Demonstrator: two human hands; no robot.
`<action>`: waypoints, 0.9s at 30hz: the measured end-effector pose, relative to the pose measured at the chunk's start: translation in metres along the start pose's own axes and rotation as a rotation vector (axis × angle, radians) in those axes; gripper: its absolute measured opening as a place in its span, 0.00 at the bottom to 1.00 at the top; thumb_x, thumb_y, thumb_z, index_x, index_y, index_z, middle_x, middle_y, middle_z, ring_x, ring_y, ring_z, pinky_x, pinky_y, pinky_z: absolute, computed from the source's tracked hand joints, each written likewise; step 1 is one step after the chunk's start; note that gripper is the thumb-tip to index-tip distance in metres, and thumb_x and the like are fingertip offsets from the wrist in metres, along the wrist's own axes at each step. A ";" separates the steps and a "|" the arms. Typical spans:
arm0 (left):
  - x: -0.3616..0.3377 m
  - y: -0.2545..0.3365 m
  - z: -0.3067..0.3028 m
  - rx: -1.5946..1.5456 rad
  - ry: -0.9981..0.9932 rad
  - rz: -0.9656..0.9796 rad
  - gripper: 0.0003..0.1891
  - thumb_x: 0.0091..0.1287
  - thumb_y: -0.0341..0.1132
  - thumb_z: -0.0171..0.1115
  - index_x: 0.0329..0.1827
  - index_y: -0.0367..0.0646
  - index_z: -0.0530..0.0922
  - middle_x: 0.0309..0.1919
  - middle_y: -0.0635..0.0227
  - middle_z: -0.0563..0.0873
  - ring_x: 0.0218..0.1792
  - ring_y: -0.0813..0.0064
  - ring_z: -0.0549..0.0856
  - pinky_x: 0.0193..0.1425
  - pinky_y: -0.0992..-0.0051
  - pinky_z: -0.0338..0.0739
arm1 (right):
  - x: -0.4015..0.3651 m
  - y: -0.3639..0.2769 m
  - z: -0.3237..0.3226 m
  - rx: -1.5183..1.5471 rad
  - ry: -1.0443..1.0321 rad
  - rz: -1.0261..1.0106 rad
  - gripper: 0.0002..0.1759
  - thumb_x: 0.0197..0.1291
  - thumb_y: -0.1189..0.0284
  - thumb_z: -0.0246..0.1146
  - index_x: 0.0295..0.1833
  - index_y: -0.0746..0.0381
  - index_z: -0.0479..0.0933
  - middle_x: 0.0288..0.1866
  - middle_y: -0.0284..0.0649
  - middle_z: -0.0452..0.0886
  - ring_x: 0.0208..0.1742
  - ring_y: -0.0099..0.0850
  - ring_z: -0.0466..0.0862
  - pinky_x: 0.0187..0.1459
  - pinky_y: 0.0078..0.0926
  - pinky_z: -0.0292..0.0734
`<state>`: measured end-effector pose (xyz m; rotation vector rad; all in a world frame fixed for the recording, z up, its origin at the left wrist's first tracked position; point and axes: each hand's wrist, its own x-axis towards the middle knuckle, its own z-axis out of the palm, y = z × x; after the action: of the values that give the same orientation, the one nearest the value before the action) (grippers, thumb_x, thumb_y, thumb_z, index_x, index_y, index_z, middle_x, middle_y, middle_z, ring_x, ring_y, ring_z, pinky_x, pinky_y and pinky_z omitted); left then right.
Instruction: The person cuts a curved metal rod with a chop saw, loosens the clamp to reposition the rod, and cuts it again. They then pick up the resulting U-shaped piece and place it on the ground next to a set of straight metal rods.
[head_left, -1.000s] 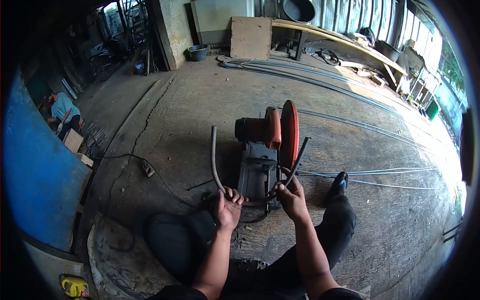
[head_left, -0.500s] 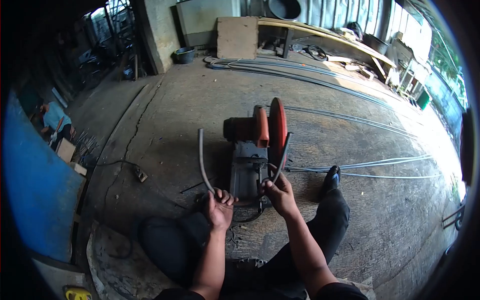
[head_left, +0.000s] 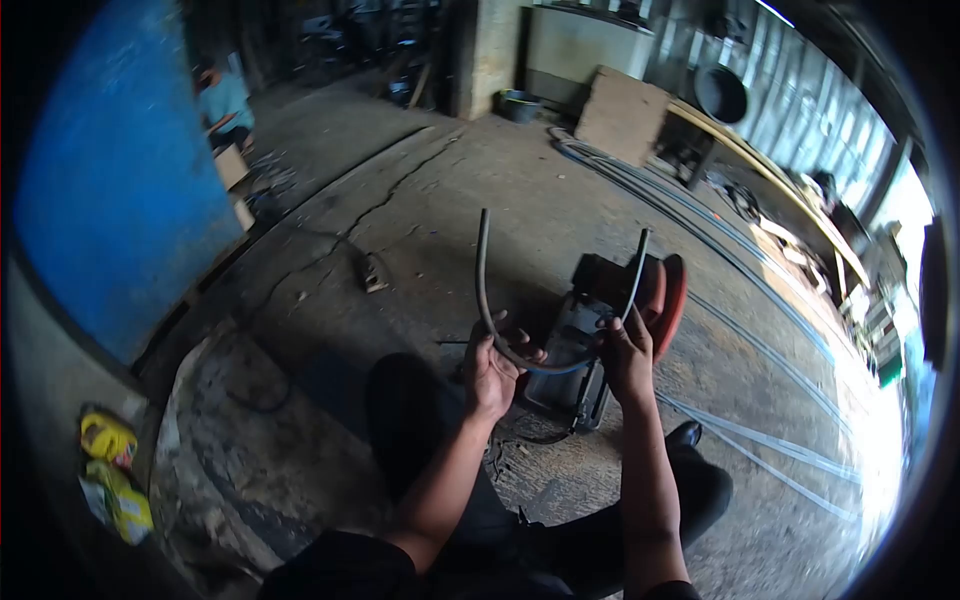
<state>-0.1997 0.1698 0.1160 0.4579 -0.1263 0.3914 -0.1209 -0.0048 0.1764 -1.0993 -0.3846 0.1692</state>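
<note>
I hold a thin metal rod (head_left: pixel 483 270) bent into a U shape in front of me. My left hand (head_left: pixel 492 368) grips the left side of the bend. My right hand (head_left: pixel 626 352) grips the right side, with that end of the rod rising past my fingers. Just behind the rod on the concrete floor sits a cut-off saw (head_left: pixel 600 330) with a red-orange blade guard (head_left: pixel 668 300). I am sitting on the floor with my legs in dark trousers stretched toward the saw.
Long steel rods (head_left: pixel 760 350) lie across the floor at right. A blue panel (head_left: pixel 120 180) stands at left, with a seated person (head_left: pixel 222 100) beyond it. Yellow packets (head_left: pixel 110 470) lie at lower left. A wooden board (head_left: pixel 620 115) and a bench (head_left: pixel 760 170) stand at the back.
The view has swung left and tilted. Both hands have lifted the bent rod slightly and kept their grip; the saw now appears to the right of the rod.
</note>
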 end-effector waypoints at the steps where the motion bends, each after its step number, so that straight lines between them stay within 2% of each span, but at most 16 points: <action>1: -0.001 0.015 -0.003 0.031 -0.021 0.025 0.20 0.72 0.45 0.43 0.62 0.46 0.68 0.40 0.62 0.82 0.41 0.58 0.85 0.55 0.52 0.78 | 0.006 0.003 0.012 0.001 -0.054 0.033 0.21 0.68 0.71 0.55 0.64 0.65 0.65 0.37 0.35 0.77 0.34 0.22 0.77 0.37 0.20 0.75; 3: 0.001 0.049 -0.012 0.076 0.041 0.122 0.19 0.72 0.42 0.45 0.59 0.42 0.69 0.40 0.60 0.82 0.41 0.57 0.85 0.55 0.52 0.78 | 0.022 0.016 0.034 0.013 -0.105 0.043 0.21 0.68 0.71 0.55 0.63 0.68 0.65 0.39 0.37 0.78 0.34 0.23 0.78 0.37 0.21 0.75; 5: -0.004 0.089 -0.015 0.322 0.055 0.156 0.17 0.71 0.37 0.47 0.56 0.37 0.70 0.41 0.56 0.83 0.42 0.57 0.85 0.53 0.55 0.79 | 0.032 0.037 0.062 0.047 -0.164 0.098 0.22 0.69 0.71 0.55 0.64 0.70 0.64 0.40 0.39 0.78 0.34 0.24 0.78 0.37 0.22 0.75; 7: -0.030 0.145 -0.013 0.677 0.175 0.173 0.15 0.69 0.33 0.49 0.54 0.33 0.72 0.42 0.52 0.84 0.43 0.57 0.86 0.51 0.60 0.81 | 0.033 0.058 0.097 0.048 -0.244 0.095 0.22 0.69 0.72 0.54 0.65 0.71 0.63 0.42 0.42 0.79 0.33 0.25 0.78 0.37 0.22 0.75; 8: -0.038 0.160 -0.014 0.840 0.202 0.165 0.15 0.68 0.31 0.49 0.54 0.32 0.72 0.44 0.51 0.84 0.45 0.59 0.86 0.49 0.63 0.82 | 0.035 0.066 0.106 0.043 -0.266 0.120 0.23 0.69 0.72 0.54 0.65 0.71 0.62 0.45 0.45 0.79 0.32 0.26 0.78 0.37 0.23 0.75; 9: -0.046 0.172 -0.010 0.903 0.237 0.165 0.18 0.67 0.29 0.50 0.60 0.34 0.69 0.44 0.51 0.84 0.43 0.61 0.86 0.47 0.66 0.83 | 0.035 0.071 0.113 0.063 -0.277 0.152 0.23 0.69 0.72 0.54 0.65 0.71 0.62 0.45 0.45 0.79 0.32 0.26 0.78 0.37 0.23 0.75; 12: -0.063 0.192 0.004 0.974 0.290 0.195 0.22 0.67 0.27 0.51 0.65 0.37 0.64 0.44 0.52 0.84 0.44 0.61 0.86 0.45 0.69 0.83 | 0.049 0.073 0.142 0.085 -0.435 0.124 0.24 0.69 0.72 0.54 0.65 0.74 0.61 0.47 0.47 0.79 0.31 0.26 0.78 0.36 0.22 0.75; 14: -0.074 0.198 0.008 0.940 0.355 0.355 0.24 0.67 0.27 0.53 0.67 0.40 0.61 0.44 0.54 0.84 0.44 0.60 0.86 0.43 0.70 0.83 | 0.056 0.068 0.173 0.027 -0.459 0.096 0.21 0.68 0.72 0.55 0.60 0.75 0.63 0.47 0.49 0.80 0.29 0.26 0.78 0.34 0.22 0.74; 15: -0.080 0.202 0.007 0.937 0.393 0.367 0.24 0.67 0.27 0.53 0.67 0.40 0.61 0.44 0.54 0.84 0.44 0.60 0.86 0.43 0.70 0.83 | 0.058 0.069 0.189 0.063 -0.515 0.061 0.16 0.68 0.74 0.56 0.54 0.73 0.65 0.44 0.48 0.79 0.29 0.26 0.79 0.33 0.23 0.75; 17: -0.089 0.223 0.008 0.914 0.438 0.472 0.23 0.68 0.29 0.53 0.66 0.41 0.62 0.45 0.55 0.84 0.44 0.60 0.86 0.43 0.70 0.83 | 0.057 0.070 0.220 0.120 -0.552 0.076 0.12 0.66 0.76 0.57 0.50 0.72 0.66 0.41 0.46 0.79 0.29 0.27 0.81 0.32 0.24 0.77; 18: -0.093 0.237 0.006 0.911 0.505 0.465 0.18 0.69 0.30 0.53 0.61 0.38 0.68 0.44 0.56 0.84 0.44 0.63 0.86 0.42 0.69 0.83 | 0.058 0.075 0.232 0.130 -0.582 0.086 0.12 0.66 0.76 0.57 0.50 0.72 0.66 0.41 0.46 0.79 0.29 0.27 0.81 0.32 0.24 0.77; 19: -0.097 0.251 -0.001 0.916 0.522 0.487 0.18 0.69 0.30 0.53 0.61 0.38 0.68 0.44 0.56 0.84 0.44 0.63 0.86 0.42 0.69 0.83 | 0.059 0.083 0.243 0.100 -0.592 0.081 0.12 0.66 0.77 0.57 0.50 0.72 0.66 0.40 0.45 0.79 0.29 0.27 0.81 0.31 0.23 0.77; 21: -0.102 0.277 -0.026 1.114 0.655 0.428 0.13 0.69 0.32 0.54 0.53 0.35 0.74 0.42 0.58 0.85 0.44 0.66 0.86 0.42 0.70 0.83 | 0.067 0.105 0.271 0.071 -0.628 0.075 0.12 0.65 0.77 0.58 0.49 0.72 0.67 0.38 0.44 0.79 0.29 0.28 0.82 0.30 0.23 0.78; 22: -0.104 0.280 -0.036 1.139 0.773 0.406 0.12 0.69 0.34 0.56 0.46 0.33 0.78 0.38 0.60 0.85 0.41 0.69 0.86 0.42 0.70 0.83 | 0.069 0.123 0.284 0.019 -0.619 0.111 0.11 0.65 0.77 0.58 0.48 0.72 0.67 0.38 0.44 0.79 0.28 0.28 0.82 0.29 0.23 0.78; 25: -0.132 0.281 -0.123 1.020 0.979 0.455 0.12 0.69 0.33 0.57 0.47 0.31 0.78 0.36 0.62 0.85 0.36 0.71 0.86 0.42 0.71 0.83 | 0.061 0.209 0.315 -0.043 -0.686 0.237 0.10 0.62 0.80 0.60 0.48 0.71 0.70 0.36 0.43 0.79 0.27 0.28 0.81 0.30 0.24 0.78; 27: -0.163 0.281 -0.186 0.946 1.088 0.493 0.12 0.69 0.32 0.58 0.46 0.30 0.78 0.35 0.62 0.84 0.34 0.72 0.85 0.42 0.71 0.83 | 0.041 0.277 0.330 -0.055 -0.807 0.453 0.15 0.59 0.83 0.60 0.53 0.72 0.71 0.34 0.41 0.80 0.29 0.28 0.81 0.29 0.22 0.77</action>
<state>-0.4547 0.4305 0.0307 1.0811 1.0683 1.1445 -0.1946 0.4085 0.0697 -1.1266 -0.8542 1.0259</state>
